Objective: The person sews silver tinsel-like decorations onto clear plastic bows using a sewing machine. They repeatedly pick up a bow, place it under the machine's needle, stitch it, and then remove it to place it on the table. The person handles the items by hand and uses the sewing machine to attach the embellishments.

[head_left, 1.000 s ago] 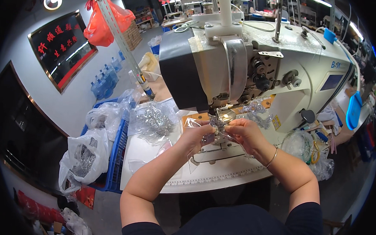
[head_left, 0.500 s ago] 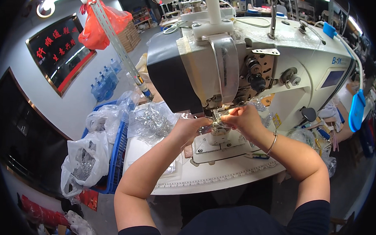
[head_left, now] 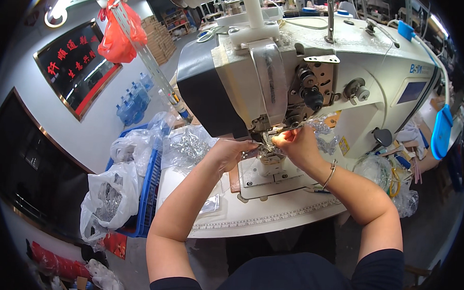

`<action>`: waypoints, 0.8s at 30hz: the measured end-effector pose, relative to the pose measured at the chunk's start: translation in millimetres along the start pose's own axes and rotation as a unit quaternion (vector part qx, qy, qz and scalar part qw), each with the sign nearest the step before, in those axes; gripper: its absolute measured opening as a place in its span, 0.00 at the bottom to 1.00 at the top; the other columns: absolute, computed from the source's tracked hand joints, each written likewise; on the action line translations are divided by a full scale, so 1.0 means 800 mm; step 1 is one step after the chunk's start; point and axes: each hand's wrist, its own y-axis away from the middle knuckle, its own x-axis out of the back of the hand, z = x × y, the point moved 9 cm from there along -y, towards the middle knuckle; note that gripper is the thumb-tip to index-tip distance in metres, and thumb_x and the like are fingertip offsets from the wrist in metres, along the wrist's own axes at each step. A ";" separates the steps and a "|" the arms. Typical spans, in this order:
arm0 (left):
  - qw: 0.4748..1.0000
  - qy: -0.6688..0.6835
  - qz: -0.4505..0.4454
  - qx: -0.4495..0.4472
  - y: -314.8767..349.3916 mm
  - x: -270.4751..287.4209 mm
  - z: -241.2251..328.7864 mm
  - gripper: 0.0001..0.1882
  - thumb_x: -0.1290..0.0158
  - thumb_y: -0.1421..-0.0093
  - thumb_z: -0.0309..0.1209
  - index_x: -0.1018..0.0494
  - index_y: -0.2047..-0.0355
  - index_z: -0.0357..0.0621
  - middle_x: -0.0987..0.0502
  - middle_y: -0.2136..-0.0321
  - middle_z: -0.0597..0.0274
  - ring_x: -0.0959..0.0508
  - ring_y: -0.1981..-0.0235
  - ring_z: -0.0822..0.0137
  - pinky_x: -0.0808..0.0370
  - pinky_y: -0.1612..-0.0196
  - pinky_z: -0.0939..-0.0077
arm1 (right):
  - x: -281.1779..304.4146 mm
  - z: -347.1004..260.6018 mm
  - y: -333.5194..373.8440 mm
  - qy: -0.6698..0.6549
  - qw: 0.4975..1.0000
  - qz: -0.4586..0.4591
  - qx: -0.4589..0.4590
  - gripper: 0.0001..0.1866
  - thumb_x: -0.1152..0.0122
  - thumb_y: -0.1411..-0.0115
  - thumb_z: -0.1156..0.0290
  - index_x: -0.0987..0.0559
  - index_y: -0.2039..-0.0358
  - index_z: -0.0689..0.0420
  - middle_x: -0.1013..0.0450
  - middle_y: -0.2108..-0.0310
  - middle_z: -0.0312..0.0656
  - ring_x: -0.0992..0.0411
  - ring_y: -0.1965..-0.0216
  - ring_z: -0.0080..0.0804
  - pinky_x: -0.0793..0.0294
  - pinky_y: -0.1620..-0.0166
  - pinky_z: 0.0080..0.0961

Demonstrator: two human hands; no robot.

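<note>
At far left, below the table edge, white plastic bags (head_left: 110,199) w/ small metal bits sit in and beside a blue plastic crate (head_left: 149,193); a red plastic bag (head_left: 115,36) hangs from a slotted metal rail above. Next over, a clear crinkly bag of silvery parts (head_left: 186,146) lies on the white work table (head_left: 270,218) w/ a ruler strip along its front edge.

Left hand (head_left: 232,151) reaches in from the left, fingers pinched nearly closed on a small silvery workpiece (head_left: 256,152) just beside the needle area of the big white-and-grey industrial sewing machine (head_left: 306,81). Right hand (head_left: 293,144), thin bracelet on the wrist, is curled w/ fingertips together at the presser foot; looks to hold the same piece or its thread, can't tell which. Piece sits on the machine bed, right under the head.

Step, as I read it: lining the piece up under the needle. Next move prob. calls for tiny, steady finger shifts, keeping tips out of the needle path.

Room: v. tight between head and bed, open space only toward the person. To the right, clear bags w/ coloured bits (head_left: 389,178) crowd the table edge, and a blue plastic holder (head_left: 441,132) hangs off the machine's right end.
</note>
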 end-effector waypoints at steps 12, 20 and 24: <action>1.000 0.018 -0.013 0.007 -0.001 0.003 -0.008 0.12 0.49 0.46 0.16 0.32 0.61 0.33 0.28 0.64 0.57 0.24 0.61 0.62 0.24 0.54 0.67 | 0.002 -0.008 0.002 0.012 0.999 0.012 0.027 0.13 0.38 0.55 0.69 0.28 0.89 0.61 0.32 0.90 0.40 0.36 0.86 0.22 0.36 0.79 0.25; 1.000 0.020 0.001 0.002 -0.002 0.003 -0.004 0.13 0.50 0.46 0.15 0.31 0.59 0.31 0.26 0.62 0.51 0.23 0.60 0.61 0.24 0.53 0.68 | -0.004 0.003 -0.004 0.006 0.999 0.011 0.048 0.14 0.36 0.56 0.69 0.30 0.88 0.62 0.35 0.91 0.37 0.37 0.85 0.20 0.38 0.79 0.24; 1.000 0.010 0.005 0.008 -0.006 -0.001 -0.003 0.12 0.50 0.46 0.15 0.31 0.60 0.28 0.26 0.63 0.53 0.23 0.60 0.62 0.24 0.53 0.67 | -0.009 0.020 -0.019 -0.045 0.997 0.009 0.058 0.14 0.36 0.56 0.68 0.30 0.88 0.61 0.35 0.90 0.36 0.37 0.85 0.19 0.38 0.79 0.22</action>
